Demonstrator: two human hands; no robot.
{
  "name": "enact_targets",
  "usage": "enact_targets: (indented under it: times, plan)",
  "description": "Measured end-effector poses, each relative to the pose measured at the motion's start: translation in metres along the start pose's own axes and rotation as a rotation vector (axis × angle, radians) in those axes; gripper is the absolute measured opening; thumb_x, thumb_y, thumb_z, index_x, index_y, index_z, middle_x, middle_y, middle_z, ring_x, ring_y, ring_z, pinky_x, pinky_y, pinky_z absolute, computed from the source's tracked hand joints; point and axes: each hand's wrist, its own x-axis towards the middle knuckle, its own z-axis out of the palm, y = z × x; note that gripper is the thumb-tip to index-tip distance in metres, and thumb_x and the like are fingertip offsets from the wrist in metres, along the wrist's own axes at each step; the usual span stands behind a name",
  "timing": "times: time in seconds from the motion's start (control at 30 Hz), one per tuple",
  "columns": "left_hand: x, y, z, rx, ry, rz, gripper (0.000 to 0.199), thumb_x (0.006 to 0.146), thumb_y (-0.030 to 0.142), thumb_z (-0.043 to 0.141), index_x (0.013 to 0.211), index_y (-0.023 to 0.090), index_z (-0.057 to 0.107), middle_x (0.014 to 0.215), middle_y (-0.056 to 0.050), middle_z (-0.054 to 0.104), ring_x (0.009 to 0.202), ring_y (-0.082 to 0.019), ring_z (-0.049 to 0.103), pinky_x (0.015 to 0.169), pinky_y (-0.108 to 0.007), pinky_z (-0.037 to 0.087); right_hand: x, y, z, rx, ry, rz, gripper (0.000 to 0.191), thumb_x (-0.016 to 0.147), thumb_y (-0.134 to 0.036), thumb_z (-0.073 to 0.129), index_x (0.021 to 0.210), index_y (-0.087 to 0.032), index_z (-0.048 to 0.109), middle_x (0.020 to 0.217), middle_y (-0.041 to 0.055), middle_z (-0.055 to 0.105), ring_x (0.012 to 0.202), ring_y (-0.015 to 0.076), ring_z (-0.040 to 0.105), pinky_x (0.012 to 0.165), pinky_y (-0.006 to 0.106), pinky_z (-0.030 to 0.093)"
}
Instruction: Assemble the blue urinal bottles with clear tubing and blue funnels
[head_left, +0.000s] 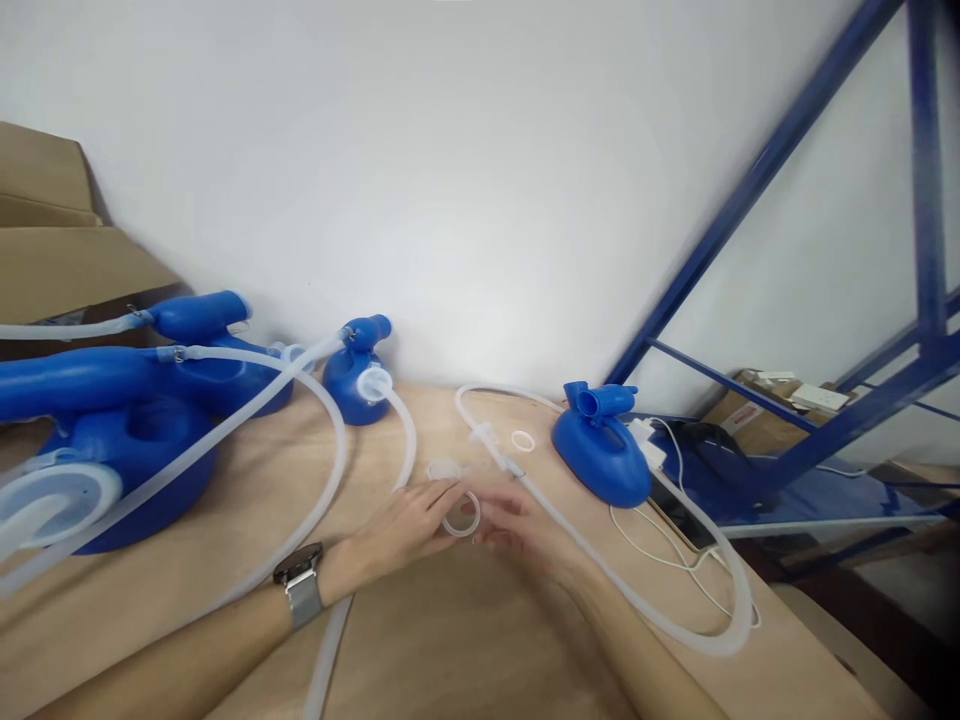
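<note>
Both hands meet at the middle of the wooden table [420,640]. Between them is a small whitish ring [462,534], like a clear cap or gasket. My left hand [409,520], with a watch [298,580] on its wrist, has its fingers closed on the ring's left side. My right hand [521,525] pinches its right side. Just beyond the fingers lies a translucent round piece [444,468], partly hidden. A thin white ring [523,440] rests farther right, beside a blue plastic urinal bottle [602,450]. A clear hose [592,560] loops past my right hand.
Several more blue bottles [356,375] with translucent hoses [337,460] stand on the left. Behind them is a cardboard box [67,265]. A phone-like device [682,515] and white cables [675,555] lie at right, near a blue metal frame [750,210].
</note>
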Motion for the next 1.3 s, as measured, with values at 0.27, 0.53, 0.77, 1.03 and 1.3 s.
enact_targets:
  times: [0.27, 0.53, 0.77, 1.03, 1.3]
  plan:
    - [0.004, 0.004, -0.007, 0.098, -0.135, -0.007, 0.064, 0.101, 0.022, 0.062, 0.159, 0.031, 0.037, 0.146, -0.013, 0.058, 0.118, -0.031, 0.068, 0.097, -0.044, 0.059, -0.011, -0.023, -0.177, -0.897, 1.174, -0.174, 0.08, 0.082, -0.057, 0.065, 0.145, -0.008, 0.059, 0.149, 0.0293, 0.055, 0.142, 0.0462, 0.046, 0.115, 0.063, 0.037]
    - [0.01, 0.011, -0.01, 0.169, -0.198, -0.177, 0.052, 0.097, 0.024, 0.07, 0.145, 0.024, 0.052, 0.129, -0.016, 0.063, 0.108, -0.034, 0.068, 0.089, -0.046, 0.059, -0.009, -0.027, -0.196, -0.801, 1.148, -0.036, 0.07, 0.08, -0.057, 0.062, 0.127, -0.007, 0.072, 0.104, 0.0211, 0.077, 0.101, 0.0394, 0.07, 0.094, 0.051, 0.052]
    - [0.002, -0.01, -0.011, 0.036, -0.061, -0.439, 0.037, 0.099, 0.027, 0.066, 0.128, 0.015, 0.048, 0.115, -0.017, 0.067, 0.107, -0.033, 0.067, 0.087, -0.044, 0.055, -0.063, -0.046, -0.109, -0.688, 1.174, -0.323, 0.078, 0.076, -0.072, 0.068, 0.135, -0.021, 0.067, 0.095, 0.0095, 0.07, 0.092, 0.0317, 0.066, 0.085, 0.046, 0.053]
    - [0.001, -0.024, -0.014, -0.139, 0.04, -0.549, 0.041, 0.098, 0.047, 0.065, 0.122, 0.017, 0.049, 0.106, -0.013, 0.069, 0.099, -0.031, 0.069, 0.082, -0.041, 0.052, -0.092, -0.011, 0.013, -0.706, 0.808, -0.425, 0.045, 0.092, -0.062, 0.063, 0.118, -0.027, 0.074, 0.102, 0.0088, 0.075, 0.088, 0.0274, 0.067, 0.082, 0.04, 0.058]
    - [0.008, -0.056, -0.034, -0.226, 0.059, -0.738, 0.045, 0.089, 0.057, 0.066, 0.104, 0.015, 0.062, 0.102, -0.013, 0.072, 0.096, -0.031, 0.069, 0.08, -0.039, 0.049, -0.072, 0.014, 0.028, -0.832, 0.766, -0.426, 0.044, 0.102, -0.056, 0.052, 0.134, -0.028, 0.065, 0.123, 0.0105, 0.072, 0.115, 0.0328, 0.067, 0.099, 0.053, 0.055]
